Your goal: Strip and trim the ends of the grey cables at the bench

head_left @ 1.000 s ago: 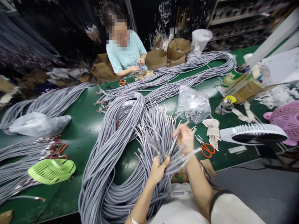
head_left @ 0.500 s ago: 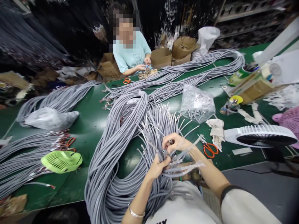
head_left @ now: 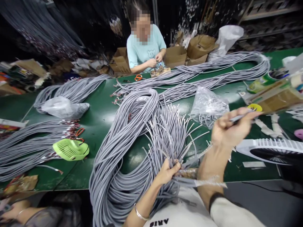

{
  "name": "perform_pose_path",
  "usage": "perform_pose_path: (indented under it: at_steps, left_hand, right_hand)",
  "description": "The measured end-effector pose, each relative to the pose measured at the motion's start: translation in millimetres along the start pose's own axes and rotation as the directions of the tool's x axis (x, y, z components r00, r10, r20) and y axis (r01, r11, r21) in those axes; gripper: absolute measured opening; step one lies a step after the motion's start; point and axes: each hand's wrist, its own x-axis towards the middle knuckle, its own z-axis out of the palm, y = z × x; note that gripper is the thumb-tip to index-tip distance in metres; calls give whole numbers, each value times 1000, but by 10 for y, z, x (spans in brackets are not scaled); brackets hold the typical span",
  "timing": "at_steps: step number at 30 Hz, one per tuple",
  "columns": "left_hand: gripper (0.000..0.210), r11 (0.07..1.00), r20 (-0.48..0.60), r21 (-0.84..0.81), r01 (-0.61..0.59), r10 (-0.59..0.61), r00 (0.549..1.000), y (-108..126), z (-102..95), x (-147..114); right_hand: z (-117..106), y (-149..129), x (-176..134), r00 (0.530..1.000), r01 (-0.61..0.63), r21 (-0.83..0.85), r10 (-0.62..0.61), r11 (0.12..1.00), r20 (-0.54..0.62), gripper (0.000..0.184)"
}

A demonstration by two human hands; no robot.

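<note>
My left hand [head_left: 168, 171] is closed around the end part of several grey cables [head_left: 186, 183], whose shielded, stripped ends point right across my lap. Higher up and to the right, my right hand [head_left: 230, 127] is raised over the table edge, its fingers pinched on a slim grey tube-like piece [head_left: 238, 118]. Whether that piece is loose or part of a cable I cannot tell. Beyond my left hand fans a big bundle of grey cables [head_left: 125, 126] with pale stripped ends. A clear plastic bag [head_left: 209, 104] of short grey pieces lies behind my right hand.
A green fan [head_left: 71, 149] and more cable bundles [head_left: 26, 148] lie left. A white fan [head_left: 267, 150] stands right, near a cardboard box [head_left: 276, 97]. Across the green table [head_left: 104, 104] a co-worker [head_left: 146, 47] handles small parts beside orange-handled scissors [head_left: 138, 77]. Another person's arm [head_left: 30, 214] shows lower left.
My right hand has moved away from my left, up and to the right, with the grey piece in its fingers. My left hand stays on the cables. The view has shifted slightly.
</note>
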Motion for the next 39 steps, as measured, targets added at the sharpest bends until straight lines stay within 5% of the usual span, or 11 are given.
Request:
perform_pose_path:
  at_steps: [2, 4, 7, 10, 17, 23, 26, 29, 33, 36, 39]
  left_hand:
    - [55, 1000, 26, 10, 12, -13, 1000, 8, 25, 2]
    - [55, 1000, 37, 26, 13, -14, 999, 28, 20, 21]
    - [54, 999, 55, 51, 16, -19, 998, 49, -7, 55]
    - [53, 997, 46, 65, 28, -31, 998, 41, -17, 69]
    - [53, 999, -83, 37, 10, -7, 996, 45, -44, 66]
    - [56, 998, 54, -35, 51, -49, 997, 43, -33, 10]
    - [57, 995, 108, -74, 64, -55, 993, 38, -22, 18]
    - [56, 991, 142, -113, 75, -58, 988, 31, -54, 67]
    - [54, 985, 207, -145, 92, -61, 977, 50, -108, 133]
    - [54, 984, 226, -159, 84, -47, 973, 103, -111, 158]
    - [55, 981, 190, -185, 51, -15, 982, 115, -71, 134]
  right_hand:
    - [-67, -19, 215, 991, -28, 294, 65, 955, -116, 48]
    - [55, -5, 376, 991, -114, 543, 131, 832, 8, 37]
    - [395, 38, 479, 966, -238, 587, 127, 774, 224, 35]
    - [617, 12, 453, 948, -294, 641, 129, 709, 291, 40]
    - [720, -139, 436, 963, -260, 795, 205, 549, 173, 36]
    - [205, -60, 904, 971, -13, 895, 220, 445, -95, 37]
    - [184, 61, 937, 982, -20, 896, 179, 443, -66, 34]
    - [568, 225, 650, 974, -225, 841, 126, 493, 187, 32]
    - [1018, 295, 229, 908, -379, 768, 45, 516, 418, 35]
    - [1054, 200, 152, 876, -394, 740, -21, 546, 482, 39]
    - [901, 94, 307, 900, -340, 752, -37, 565, 435, 39]
